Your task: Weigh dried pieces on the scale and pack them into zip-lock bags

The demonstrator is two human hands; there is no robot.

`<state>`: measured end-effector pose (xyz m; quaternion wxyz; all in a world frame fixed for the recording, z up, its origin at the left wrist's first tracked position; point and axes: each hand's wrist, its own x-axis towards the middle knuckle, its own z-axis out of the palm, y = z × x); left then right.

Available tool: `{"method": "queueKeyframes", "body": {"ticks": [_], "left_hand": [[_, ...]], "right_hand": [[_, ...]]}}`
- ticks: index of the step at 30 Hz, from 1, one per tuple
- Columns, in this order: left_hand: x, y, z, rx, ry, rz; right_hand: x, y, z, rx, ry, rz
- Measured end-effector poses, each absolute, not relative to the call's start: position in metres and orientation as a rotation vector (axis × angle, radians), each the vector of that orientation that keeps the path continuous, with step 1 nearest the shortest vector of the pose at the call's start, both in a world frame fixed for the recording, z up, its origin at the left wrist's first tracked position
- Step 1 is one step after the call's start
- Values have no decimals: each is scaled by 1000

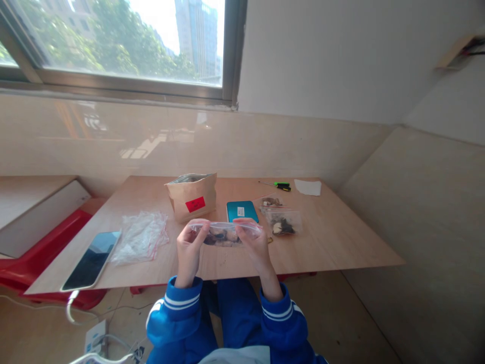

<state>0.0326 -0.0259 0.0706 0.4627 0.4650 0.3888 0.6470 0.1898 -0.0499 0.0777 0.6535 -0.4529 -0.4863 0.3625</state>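
Note:
A clear zip bag (222, 236) with dark and pale brown dried pieces inside is held up above the table's front edge. My left hand (191, 246) pinches its top left corner, and my right hand (254, 243) pinches the top right part. Just behind the bag lies a teal square device (242, 210) with a white label. Behind my left hand stands an open brown paper pouch (193, 198) with a red label. To the right of my right hand, a clear bag (284, 224) holds dark and pale pieces, with another small bag (271, 201) behind it.
Empty clear bags (142, 236) are piled on the left of the table (337, 237), beside a phone (92, 260) with a white cable. Two screwdrivers (278, 185) and a white paper (307, 187) lie at the back right. A red stool (45, 253) is at left.

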Motion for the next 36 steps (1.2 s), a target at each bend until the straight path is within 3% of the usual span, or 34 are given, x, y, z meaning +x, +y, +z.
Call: {"method": "queueKeyframes", "body": {"ticks": [6,36], "left_hand": [[25,-26,72,1181,927,1402],[27,-33,81,1457,1092,1520]], "right_hand": [[189,-47,76,-1068,-1070,751],[192,-49,74,-1093,-1129,667]]}}
